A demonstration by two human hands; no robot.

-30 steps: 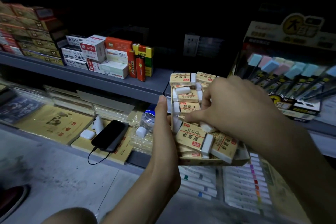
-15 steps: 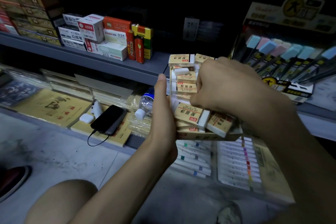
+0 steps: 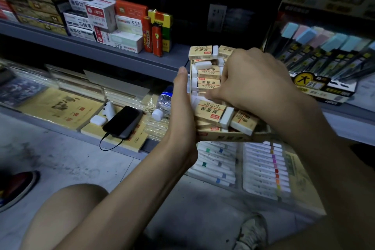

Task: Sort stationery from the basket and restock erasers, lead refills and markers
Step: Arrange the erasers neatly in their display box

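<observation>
Eraser box (image 3: pixel 225 138) full of erasers (image 3: pixel 209 83) held up in front of shelf (image 3: pixel 132 61), left hand (image 3: pixel 182 113) flat against box's left side with fingers straight, right hand (image 3: pixel 255 81) over box, fingers curled among erasers, grip cannot tell

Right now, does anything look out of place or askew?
Yes. The erasers lie jumbled in their box, two tilted at its front. A phone and water bottle sit among shelf stock.

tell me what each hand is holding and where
Left hand supports the eraser box by its left side, fingers flat. Right hand curls over the erasers; its grip is hidden.
</observation>
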